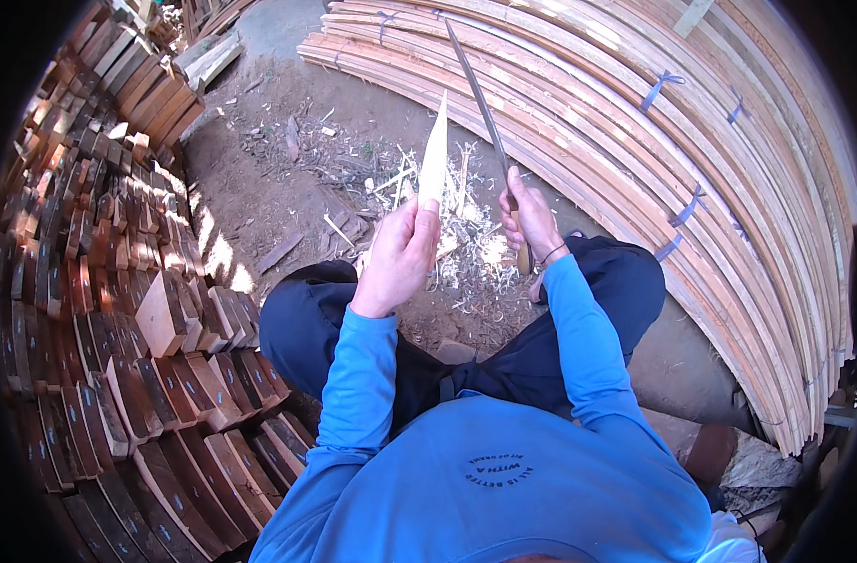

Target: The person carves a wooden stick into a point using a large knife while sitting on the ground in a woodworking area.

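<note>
My left hand (400, 251) is closed round the lower end of a pale, pointed piece of wood (435, 155), thumb along its face, tip pointing away from me. My right hand (537, 223) grips a long knife (483, 94) by its wooden handle (524, 259), the butt of which shows below the fist. Its narrow dark blade slants up and to the left, beyond the wood's tip. In this view a gap shows between blade and wood. Curled wood shavings (470, 249) lie on the ground beneath both hands.
Stacked wooden blocks (166, 394) fill the left side, close to my left knee. Long bundled wood strips (588, 113), tied with blue bands, run along the right. Scraps and chips (278, 251) litter the dirt ground ahead. My bent knees flank the work area.
</note>
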The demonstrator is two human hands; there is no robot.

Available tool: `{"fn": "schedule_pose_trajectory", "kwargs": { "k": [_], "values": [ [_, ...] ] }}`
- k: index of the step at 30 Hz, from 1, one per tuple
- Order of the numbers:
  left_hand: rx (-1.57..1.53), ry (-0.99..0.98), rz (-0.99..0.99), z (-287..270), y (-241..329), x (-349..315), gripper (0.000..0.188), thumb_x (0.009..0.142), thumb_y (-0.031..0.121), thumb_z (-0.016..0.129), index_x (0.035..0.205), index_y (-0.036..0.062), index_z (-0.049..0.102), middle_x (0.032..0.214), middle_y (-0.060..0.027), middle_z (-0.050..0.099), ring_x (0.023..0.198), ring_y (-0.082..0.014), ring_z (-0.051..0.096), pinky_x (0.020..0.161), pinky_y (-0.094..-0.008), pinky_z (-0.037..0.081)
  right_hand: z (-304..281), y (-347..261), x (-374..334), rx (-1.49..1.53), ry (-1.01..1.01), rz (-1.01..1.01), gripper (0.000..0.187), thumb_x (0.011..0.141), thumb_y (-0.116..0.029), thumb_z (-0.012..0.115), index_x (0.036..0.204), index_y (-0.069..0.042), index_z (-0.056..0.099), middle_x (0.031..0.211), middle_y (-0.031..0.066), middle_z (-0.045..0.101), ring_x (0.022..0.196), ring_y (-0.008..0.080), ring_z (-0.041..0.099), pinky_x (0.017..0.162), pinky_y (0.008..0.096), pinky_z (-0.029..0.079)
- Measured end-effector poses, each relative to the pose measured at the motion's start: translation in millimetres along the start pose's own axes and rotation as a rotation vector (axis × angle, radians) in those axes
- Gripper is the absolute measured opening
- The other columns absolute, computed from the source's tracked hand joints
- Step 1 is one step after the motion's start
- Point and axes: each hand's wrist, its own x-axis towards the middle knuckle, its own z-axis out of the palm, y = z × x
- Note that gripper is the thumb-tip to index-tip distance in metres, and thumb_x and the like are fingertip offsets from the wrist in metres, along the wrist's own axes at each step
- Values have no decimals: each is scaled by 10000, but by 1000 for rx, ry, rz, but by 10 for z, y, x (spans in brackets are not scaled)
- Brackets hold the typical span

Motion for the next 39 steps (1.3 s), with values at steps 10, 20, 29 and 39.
{"fn": "schedule_pose_trajectory", "kwargs": {
  "k": [10, 20, 29, 39],
  "values": [
    [422, 226, 95, 86, -34, 57, 275, 1051, 207, 432, 931, 10, 581, 628, -53, 593, 564, -159, 592, 541, -337, 452, -79, -324, -445, -626, 22, -347, 642, 997, -529, 493, 709, 37, 583, 536, 147, 476, 518, 244, 547, 543, 425, 399],
    [460, 488, 266, 14, -338, 212, 214, 1027, 109, 413, 1059, -47, 555, 627, -160, 616, 539, -301, 636, 509, -455, 465, 157, -357, -628, -873, -82, -535, 552, 970, -470, 571, 762, 35, 652, 588, 241, 556, 550, 395, 590, 540, 467, 432],
    [907, 625, 15, -2, -149, 148, 261, 1022, 208, 455, 895, 23, 589, 711, -262, 637, 702, -460, 638, 609, -524, 464, 24, -503, -602, -1110, -76, -486, 525, 966, -467, 567, 751, 4, 650, 609, 224, 579, 604, 418, 595, 595, 480, 452],
    [1047, 605, 40, -43, -293, 141, 273, 1006, 193, 477, 873, -17, 590, 665, -268, 627, 656, -457, 646, 588, -540, 480, 105, -348, -403, -1238, -29, -394, 695, 935, -623, 486, 771, 24, 683, 671, 281, 624, 734, 458, 650, 730, 532, 510]
  ]
}}
